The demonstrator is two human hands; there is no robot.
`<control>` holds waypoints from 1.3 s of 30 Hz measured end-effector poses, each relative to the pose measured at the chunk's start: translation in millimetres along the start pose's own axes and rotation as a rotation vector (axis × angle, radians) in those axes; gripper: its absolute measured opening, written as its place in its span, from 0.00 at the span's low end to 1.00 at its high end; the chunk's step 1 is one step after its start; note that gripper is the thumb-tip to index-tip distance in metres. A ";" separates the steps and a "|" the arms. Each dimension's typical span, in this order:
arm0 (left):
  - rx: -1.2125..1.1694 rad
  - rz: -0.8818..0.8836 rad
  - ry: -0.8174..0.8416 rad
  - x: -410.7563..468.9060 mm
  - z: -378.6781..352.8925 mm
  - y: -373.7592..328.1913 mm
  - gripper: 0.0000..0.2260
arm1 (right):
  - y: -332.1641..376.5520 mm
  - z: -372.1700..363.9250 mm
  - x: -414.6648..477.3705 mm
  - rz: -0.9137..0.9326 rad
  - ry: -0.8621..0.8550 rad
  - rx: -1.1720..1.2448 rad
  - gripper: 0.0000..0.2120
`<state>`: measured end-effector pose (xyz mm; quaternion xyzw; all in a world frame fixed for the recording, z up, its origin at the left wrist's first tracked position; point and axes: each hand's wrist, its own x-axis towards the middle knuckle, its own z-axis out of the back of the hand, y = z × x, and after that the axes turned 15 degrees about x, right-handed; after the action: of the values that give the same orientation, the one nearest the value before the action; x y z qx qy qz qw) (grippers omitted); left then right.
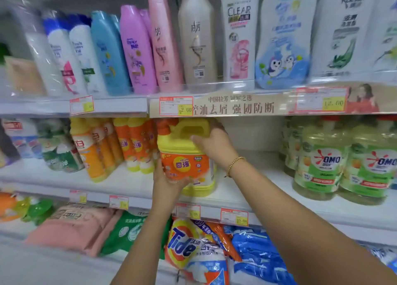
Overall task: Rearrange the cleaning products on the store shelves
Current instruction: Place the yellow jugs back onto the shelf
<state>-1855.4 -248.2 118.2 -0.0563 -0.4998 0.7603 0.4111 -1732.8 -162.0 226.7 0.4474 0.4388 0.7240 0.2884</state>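
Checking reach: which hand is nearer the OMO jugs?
Right. The right hand grips the yellow jug at its top, toward the OMO jugs; the left hand holds its lower left, farther off.

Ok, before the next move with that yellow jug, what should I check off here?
1. Right hand grips the yellow detergent jug near its handle: ok.
2. Left hand holds the jug's lower front: ok.
3. Bare middle shelf right of the jug, before the OMO jugs: ok.
4. Clearance from the orange bottles on the left: cannot tell.
5. Jug base resting flat on the shelf: cannot tell.
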 end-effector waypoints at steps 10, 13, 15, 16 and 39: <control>-0.271 0.072 0.058 -24.7 25.5 10.4 0.32 | 24.3 -6.1 -58.2 0.093 0.245 0.270 0.13; -0.215 -0.017 0.072 -39.3 32.2 -2.0 0.26 | 42.2 17.7 -89.3 0.175 0.328 0.255 0.13; -0.175 -0.084 0.056 -50.5 42.8 -19.9 0.27 | 56.4 42.9 -107.1 0.223 0.331 0.279 0.14; -0.157 -0.116 0.043 -57.3 49.0 -32.4 0.30 | 62.9 57.6 -114.4 0.245 0.317 0.308 0.15; -0.584 -0.061 0.233 -168.9 44.2 -171.9 0.31 | 63.3 142.3 -221.9 0.502 0.007 -0.359 0.41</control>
<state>-1668.8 -366.9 223.7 -0.2438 -0.6477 0.5605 0.4547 -1510.0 -316.5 226.2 0.4811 0.1807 0.8401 0.1733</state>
